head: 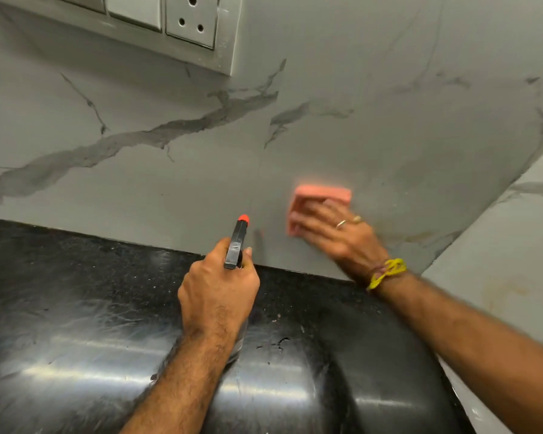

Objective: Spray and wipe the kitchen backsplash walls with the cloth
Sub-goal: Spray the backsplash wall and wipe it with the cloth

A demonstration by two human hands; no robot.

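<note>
Two hands are at work low on the marble-veined backsplash (342, 145): the pink folded cloth (322, 198) is pressed flat against it under the right hand (336, 230), fingers spread straight. Left of the cloth, the spray bottle (237, 242) is gripped by the left hand (218, 292), nozzle aimed wallward above the glossy black counter (76, 308).

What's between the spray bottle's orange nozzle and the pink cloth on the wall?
Only bare marble-look backsplash separates the nozzle from the pink cloth, in the head view.
</note>
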